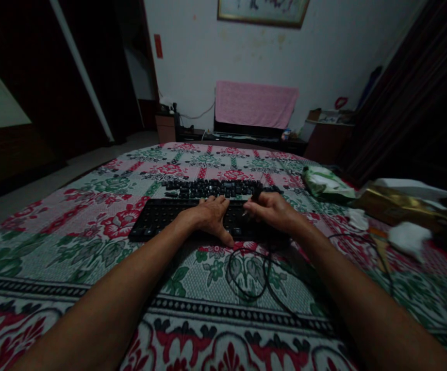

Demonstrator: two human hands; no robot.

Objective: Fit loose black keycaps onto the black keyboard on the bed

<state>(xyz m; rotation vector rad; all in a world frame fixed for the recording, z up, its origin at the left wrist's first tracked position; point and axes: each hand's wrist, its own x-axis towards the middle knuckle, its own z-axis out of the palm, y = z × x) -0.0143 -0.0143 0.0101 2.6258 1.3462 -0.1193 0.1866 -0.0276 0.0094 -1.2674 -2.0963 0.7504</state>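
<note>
A black keyboard (161, 219) lies on the patterned tablecloth, many of its keys off and bare rows showing. My left hand (212, 214) rests across its middle, fingers spread toward the far edge and thumb by the near edge. My right hand (271, 210) is closed in a pinch over the keyboard's right part. It holds a thin tool with a black handle (257, 194), its tip pointing down at the keys; the exact kind is hard to make out. Just beyond the keyboard, loose black keycaps (211, 188) are spread in rows.
A black cable (266, 281) loops on the tablecloth (72, 257) in front of the keyboard. To the right are a green tissue pack (327, 184), a gold box (399, 206) and crumpled white tissues (409, 238). A pink towel (256, 103) hangs beyond the table.
</note>
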